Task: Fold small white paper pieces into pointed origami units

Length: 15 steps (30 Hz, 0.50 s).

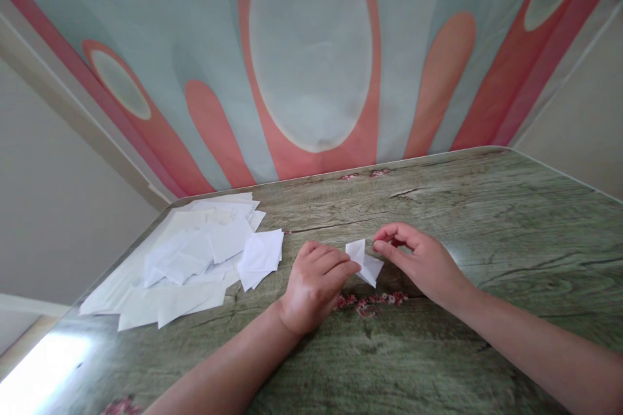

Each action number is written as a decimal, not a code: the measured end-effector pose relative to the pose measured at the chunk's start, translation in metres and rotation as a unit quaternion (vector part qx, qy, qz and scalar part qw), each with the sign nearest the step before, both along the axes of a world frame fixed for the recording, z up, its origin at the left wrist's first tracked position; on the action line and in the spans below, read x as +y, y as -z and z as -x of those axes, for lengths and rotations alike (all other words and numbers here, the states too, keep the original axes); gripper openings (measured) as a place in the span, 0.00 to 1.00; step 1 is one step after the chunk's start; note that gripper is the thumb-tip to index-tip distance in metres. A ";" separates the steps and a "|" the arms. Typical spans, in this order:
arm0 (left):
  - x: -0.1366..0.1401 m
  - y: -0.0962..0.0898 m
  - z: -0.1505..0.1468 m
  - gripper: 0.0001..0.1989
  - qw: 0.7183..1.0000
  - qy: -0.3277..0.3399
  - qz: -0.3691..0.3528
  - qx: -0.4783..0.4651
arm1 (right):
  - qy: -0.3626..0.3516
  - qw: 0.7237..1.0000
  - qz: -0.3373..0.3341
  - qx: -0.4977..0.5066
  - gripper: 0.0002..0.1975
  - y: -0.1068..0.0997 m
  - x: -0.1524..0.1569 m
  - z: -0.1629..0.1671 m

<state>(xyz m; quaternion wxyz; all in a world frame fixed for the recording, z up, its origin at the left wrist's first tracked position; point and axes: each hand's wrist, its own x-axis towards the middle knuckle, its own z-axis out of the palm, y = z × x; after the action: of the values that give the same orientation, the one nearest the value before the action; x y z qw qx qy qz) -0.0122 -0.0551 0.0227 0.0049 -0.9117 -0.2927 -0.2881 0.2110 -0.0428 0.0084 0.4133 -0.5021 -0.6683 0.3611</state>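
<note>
the small folded white paper [371,267] lies on the wood-grain table [496,220] at about five o'clock from the middle of the view, two creased flaps spreading from it. at its eight o'clock the left hand [316,285] pinches its near-left edge, fingers closed over the paper. at its three o'clock the right hand [421,262] is loosely curled, thumb and index narrowly spaced, seemingly empty; the tips are blurred, so i can't be sure they clear the upper flap. at nine o'clock sits a small stack of squares [261,259], beside a larger spread of sheets [195,298].

the paper should be nearly weightless, thin and pliable, firmer along its creases, easily slid or dented. the best hold is probably flat fingertips on the layered fold, not the loose corners.
</note>
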 end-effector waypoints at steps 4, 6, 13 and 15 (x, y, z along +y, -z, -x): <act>-0.003 -0.001 -0.004 0.11 0.999 -0.017 -0.028 0.031 | -0.046 0.998 0.032 -0.021 0.12 -0.001 -0.003 0.004; -0.007 -0.001 -0.009 0.09 0.998 -0.014 -0.032 0.053 | -0.088 0.995 0.042 -0.015 0.12 -0.001 -0.004 0.007; -0.009 -0.005 -0.017 0.18 0.982 -0.066 0.132 -0.120 | -0.166 0.985 0.036 -0.005 0.13 -0.002 -0.003 0.004; -0.005 -0.007 -0.015 0.19 0.951 -0.076 0.244 -0.175 | -0.195 0.980 0.020 -0.027 0.12 -0.005 -0.002 0.002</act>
<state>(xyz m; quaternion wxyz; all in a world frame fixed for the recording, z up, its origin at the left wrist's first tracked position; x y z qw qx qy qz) 0.0029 -0.0597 0.0302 -0.2471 -0.7954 -0.4192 -0.3613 0.2089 -0.0451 0.0134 0.3068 -0.3802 -0.7569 0.4341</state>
